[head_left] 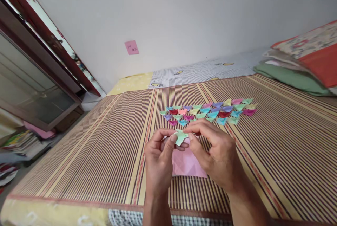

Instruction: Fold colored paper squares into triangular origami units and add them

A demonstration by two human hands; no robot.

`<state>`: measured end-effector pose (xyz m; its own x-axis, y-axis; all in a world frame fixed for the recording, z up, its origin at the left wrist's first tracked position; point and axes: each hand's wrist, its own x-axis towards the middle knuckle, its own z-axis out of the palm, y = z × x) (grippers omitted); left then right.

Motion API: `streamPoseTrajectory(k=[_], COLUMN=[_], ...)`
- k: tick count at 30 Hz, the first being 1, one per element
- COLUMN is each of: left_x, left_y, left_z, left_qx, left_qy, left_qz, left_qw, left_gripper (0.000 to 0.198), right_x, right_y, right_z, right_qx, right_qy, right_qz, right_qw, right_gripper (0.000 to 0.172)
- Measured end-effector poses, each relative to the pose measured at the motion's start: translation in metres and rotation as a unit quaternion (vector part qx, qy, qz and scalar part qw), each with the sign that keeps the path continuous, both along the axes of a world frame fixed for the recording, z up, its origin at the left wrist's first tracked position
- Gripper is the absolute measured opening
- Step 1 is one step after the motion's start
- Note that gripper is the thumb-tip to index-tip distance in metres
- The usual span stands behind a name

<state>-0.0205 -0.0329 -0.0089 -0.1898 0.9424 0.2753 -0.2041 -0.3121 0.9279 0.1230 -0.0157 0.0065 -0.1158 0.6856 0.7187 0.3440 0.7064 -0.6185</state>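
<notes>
Pinching a green folded paper point(180, 137) between left hand point(158, 157) and right hand point(216, 152).

Single head view; faces forward-down; close over striped mat point(105, 155)

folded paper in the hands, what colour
Light green folded paper, pinched between left hand and right hand; head view.
</notes>
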Motion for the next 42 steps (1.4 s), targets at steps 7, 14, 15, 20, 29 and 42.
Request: streamPoseTrajectory(k=[7, 14, 15, 20, 29, 42], left_x=[0.001, 0.003, 0.004, 0.005, 0.006, 0.002], left_y=[-0.003, -0.004, -0.004, -0.005, -0.005, -0.005], left_z=[0.003, 0.003, 0.004, 0.003, 0.005, 0.005], left_qx=[0.007, 0.02, 0.019, 0.013, -0.01, -0.016], left_qy=[0.055, 0.123, 0.125, 0.131, 0.125, 0.139], left_qz=[0.013, -0.029, -0.035, -0.043, -0.062, -0.13], left_qw=[0.998, 0.992, 0.991, 0.99, 0.99, 0.982], left_gripper=[0.007, 0.011, 0.012, 0.01, 0.01, 0.012], right_x=[0.002, 0.013, 0.015, 0.022, 0.035, 0.051], right_y=[-0.002, -0.004, -0.004, -0.005, -0.004, 0.0], right_z=[0.004, 0.008, 0.008, 0.009, 0.007, 0.005], right_qx=[-0.03, -0.077, -0.081, -0.106, -0.132, -0.181], right_qy=[-0.017, -0.053, -0.053, -0.039, -0.044, -0.065], right_qz=[-0.001, -0.002, 0.001, 0.02, 0.042, 0.135], right_qw=[0.999, 0.996, 0.995, 0.993, 0.989, 0.972], right_gripper=[0.017, 0.019, 0.019, 0.02, 0.018, 0.018])
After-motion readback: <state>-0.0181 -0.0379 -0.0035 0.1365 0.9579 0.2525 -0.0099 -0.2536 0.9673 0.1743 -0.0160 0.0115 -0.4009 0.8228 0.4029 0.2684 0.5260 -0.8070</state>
